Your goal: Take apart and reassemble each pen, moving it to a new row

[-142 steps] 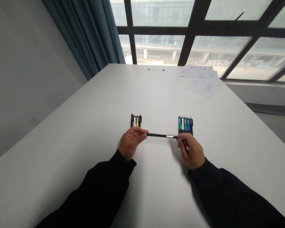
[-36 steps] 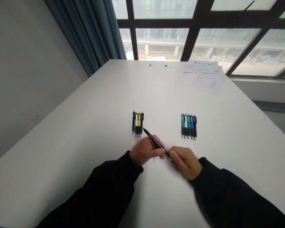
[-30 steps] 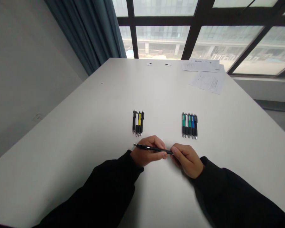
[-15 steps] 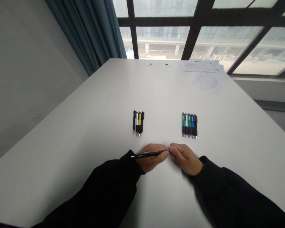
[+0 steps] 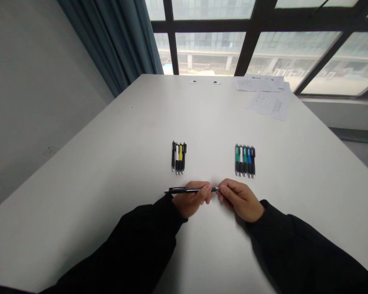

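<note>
While level just above white counter (image 5: 110,171), blk pen (image 5: 187,190) gripped betw. closed L hand (image 5: 191,204) & closed R hand (image 5: 241,200); 4-pen grp (image 5: 178,158) & 5-pen grp (image 5: 244,161) just ahead, untouched.

Black pen (image 5: 184,190) partly behind left hand (image 5: 191,204)

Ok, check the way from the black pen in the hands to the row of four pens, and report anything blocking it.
Nothing visible stands in the way. The black pen, held between the left hand and right hand, has only white tabletop between it and the row of four pens.
</note>
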Available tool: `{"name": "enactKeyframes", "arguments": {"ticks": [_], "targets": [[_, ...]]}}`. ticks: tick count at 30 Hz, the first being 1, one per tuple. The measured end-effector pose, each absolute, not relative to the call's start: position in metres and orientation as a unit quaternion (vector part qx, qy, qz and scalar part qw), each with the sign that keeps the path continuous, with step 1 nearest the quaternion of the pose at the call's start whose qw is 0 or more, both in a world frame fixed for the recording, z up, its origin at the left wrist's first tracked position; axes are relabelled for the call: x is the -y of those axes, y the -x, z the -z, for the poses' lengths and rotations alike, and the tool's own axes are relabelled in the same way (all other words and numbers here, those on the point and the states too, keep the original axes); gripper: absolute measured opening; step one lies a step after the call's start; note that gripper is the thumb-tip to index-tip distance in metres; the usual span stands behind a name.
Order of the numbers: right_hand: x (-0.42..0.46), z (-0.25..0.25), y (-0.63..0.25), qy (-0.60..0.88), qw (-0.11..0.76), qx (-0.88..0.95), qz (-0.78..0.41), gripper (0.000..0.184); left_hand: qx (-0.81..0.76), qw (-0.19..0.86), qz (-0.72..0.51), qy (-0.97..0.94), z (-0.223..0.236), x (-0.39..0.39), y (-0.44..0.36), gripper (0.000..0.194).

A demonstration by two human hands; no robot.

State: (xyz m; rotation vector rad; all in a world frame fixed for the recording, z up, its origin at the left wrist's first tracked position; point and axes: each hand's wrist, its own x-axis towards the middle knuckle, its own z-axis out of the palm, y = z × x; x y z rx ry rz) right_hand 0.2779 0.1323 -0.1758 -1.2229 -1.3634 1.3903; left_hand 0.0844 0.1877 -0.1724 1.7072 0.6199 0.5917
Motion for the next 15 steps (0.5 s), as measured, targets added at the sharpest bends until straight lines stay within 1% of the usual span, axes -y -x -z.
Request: {"name": "enactKeyframes", "arguments": {"ticks": [3, 6, 8, 10, 13, 15], "targets": [[-0.1335, 0.1731, -0.2771, 0.464, 0.447, 0.522, -0.559, 0.026, -0.259, 0.58, -0.253, -0.73, 0.1724, -0.1883, -0.0841, 0.05], [-0.1339, 0.1722, -0.2766, 0.439, 0.466, 0.524, -0.562, 0.029, -0.256, 0.58, -0.255, -0.73, 0.1719, -0.1886, -0.0839, 0.05], [-0.1333, 0.1728, -0.277, 0.45, 0.442, 0.536, -0.561, 0.027, -0.253, 0.576, -0.252, -0.735, 0.1709, -0.1886, -0.0836, 0.049], [-0.1326, 0.1738, -0.2774, 0.468, 0.422, 0.54, -0.557, 0.03, -0.25, 0.573, -0.25, -0.74, 0.1697, -0.1886, -0.0833, 0.049], [-0.1323, 0.1739, -0.2769, 0.465, 0.444, 0.534, -0.55, 0.025, -0.254, 0.571, -0.244, -0.741, 0.1677, -0.1888, -0.0831, 0.049], [-0.1326, 0.1726, -0.2765, 0.451, 0.462, 0.534, -0.545, 0.027, -0.254, 0.567, -0.24, -0.746, 0.1664, -0.189, -0.0831, 0.048]]}}
